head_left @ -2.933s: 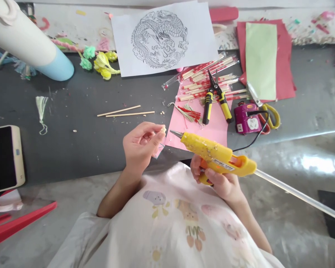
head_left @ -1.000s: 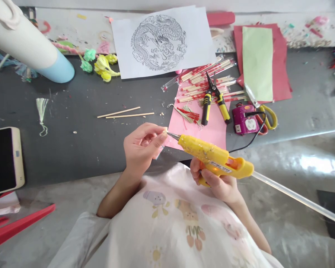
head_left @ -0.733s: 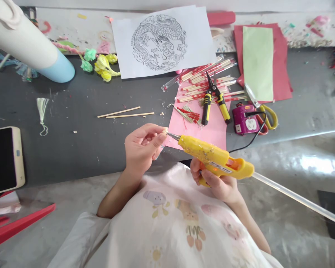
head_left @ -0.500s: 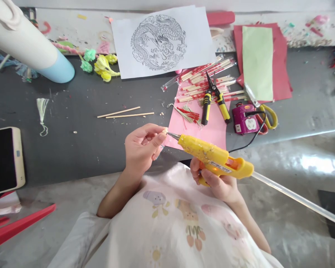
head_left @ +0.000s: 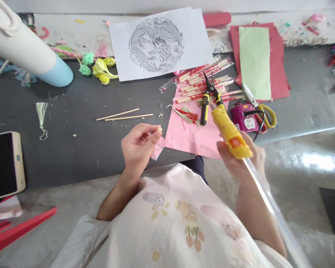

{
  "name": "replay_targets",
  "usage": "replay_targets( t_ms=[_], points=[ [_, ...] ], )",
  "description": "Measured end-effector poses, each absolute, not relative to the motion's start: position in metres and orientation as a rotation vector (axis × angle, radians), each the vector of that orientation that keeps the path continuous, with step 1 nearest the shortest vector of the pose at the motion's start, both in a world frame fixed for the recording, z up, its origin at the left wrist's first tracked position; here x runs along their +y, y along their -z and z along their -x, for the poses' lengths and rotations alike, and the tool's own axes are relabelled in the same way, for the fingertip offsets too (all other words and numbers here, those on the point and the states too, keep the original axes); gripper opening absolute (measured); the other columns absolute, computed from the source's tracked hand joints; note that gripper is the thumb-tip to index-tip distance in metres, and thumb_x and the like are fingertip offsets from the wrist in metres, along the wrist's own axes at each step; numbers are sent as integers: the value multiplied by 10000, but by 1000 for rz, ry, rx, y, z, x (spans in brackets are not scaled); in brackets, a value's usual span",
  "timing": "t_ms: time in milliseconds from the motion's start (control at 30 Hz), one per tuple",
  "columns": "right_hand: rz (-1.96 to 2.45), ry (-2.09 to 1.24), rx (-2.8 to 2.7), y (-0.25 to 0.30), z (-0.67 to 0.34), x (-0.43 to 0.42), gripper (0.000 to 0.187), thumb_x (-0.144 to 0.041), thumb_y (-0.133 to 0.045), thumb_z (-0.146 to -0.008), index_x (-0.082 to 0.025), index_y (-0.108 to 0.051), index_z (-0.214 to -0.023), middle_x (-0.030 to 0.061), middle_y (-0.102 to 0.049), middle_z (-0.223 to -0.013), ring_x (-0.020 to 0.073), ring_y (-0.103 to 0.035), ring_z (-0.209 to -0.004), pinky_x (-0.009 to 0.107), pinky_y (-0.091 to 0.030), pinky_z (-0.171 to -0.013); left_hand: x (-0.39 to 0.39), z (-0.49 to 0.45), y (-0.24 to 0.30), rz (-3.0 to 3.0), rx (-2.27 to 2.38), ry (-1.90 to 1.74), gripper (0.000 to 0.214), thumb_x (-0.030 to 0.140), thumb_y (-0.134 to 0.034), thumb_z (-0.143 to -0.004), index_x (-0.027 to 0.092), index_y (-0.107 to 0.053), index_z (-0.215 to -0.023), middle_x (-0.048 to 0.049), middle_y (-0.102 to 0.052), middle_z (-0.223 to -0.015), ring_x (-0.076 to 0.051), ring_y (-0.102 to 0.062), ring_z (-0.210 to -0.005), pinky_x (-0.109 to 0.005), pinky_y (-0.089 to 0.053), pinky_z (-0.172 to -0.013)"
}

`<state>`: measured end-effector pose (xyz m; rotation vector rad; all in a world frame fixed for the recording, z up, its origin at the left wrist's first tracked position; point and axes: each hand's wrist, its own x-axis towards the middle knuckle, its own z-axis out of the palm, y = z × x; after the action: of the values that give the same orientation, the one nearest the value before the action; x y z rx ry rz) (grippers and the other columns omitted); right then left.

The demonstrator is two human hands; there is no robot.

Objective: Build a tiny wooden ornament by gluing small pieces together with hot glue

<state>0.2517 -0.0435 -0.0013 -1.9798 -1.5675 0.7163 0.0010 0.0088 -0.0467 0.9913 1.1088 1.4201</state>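
Note:
Between the thumb and index finger of my left hand [head_left: 136,147] is a tiny pale cluster of bits [head_left: 159,129], too small to make out fully. A folded-looking pink paper piece with blue lines [head_left: 158,149] shows beside that hand's lower fingers; I cannot tell whether they touch it. My right hand [head_left: 234,158] is wrapped round a yellow hot glue gun [head_left: 225,124], its nozzle pointing away toward the pliers [head_left: 205,106]. A long clear glue stick [head_left: 264,197] runs out of its back end. Two thin wooden sticks [head_left: 128,116] lie beyond my left hand.
Pink paper [head_left: 181,136] lies under red-and-green tassels [head_left: 188,114] and packaged sticks [head_left: 201,74]. Scissors [head_left: 269,113] and a purple box [head_left: 244,118] sit right. A dragon drawing [head_left: 156,44] lies at the back. A bottle [head_left: 44,59] and phone [head_left: 4,163] are left.
The glue gun has moved right, away from my left hand, and its nozzle has swung from pointing left to pointing forward. My left hand has shifted slightly left, still pinching the pale bits.

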Motion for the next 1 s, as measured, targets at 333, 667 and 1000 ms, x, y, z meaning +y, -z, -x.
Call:
replay_targets(
  t_ms=[333,667,1000],
  points=[
    [2733,85,-1956,13,-270,29,422,-282,-595,-838,-52,-467,-1168,249,-663,-934,278,-625,-752,331,-283,-580,8,13,53,-1025,1173,-1480,98,244,-763,-768,220,-750,-862,10,-673,-809,6,-438,-402,-167,-322,-315],
    [2533,148,-2286,-17,-247,37,371,-342,-607,-856,-65,-578,-1101,244,-659,-968,313,-605,-872,371,-370,-704,7,25,53,-986,1211,-1502,79,232,-758,-771,217,-748,-848,21,-623,-747,5,-427,-394,-166,-308,-314],
    [1579,-224,-2612,38,-167,80,219,-184,-461,-914,-178,-679,-894,89,-611,-877,197,-514,-792,299,-327,-637,3,32,56,-996,1223,-1512,73,230,-757,-772,226,-749,-845,12,-652,-803,5,-457,-414,-150,-328,-312]
  ],
)
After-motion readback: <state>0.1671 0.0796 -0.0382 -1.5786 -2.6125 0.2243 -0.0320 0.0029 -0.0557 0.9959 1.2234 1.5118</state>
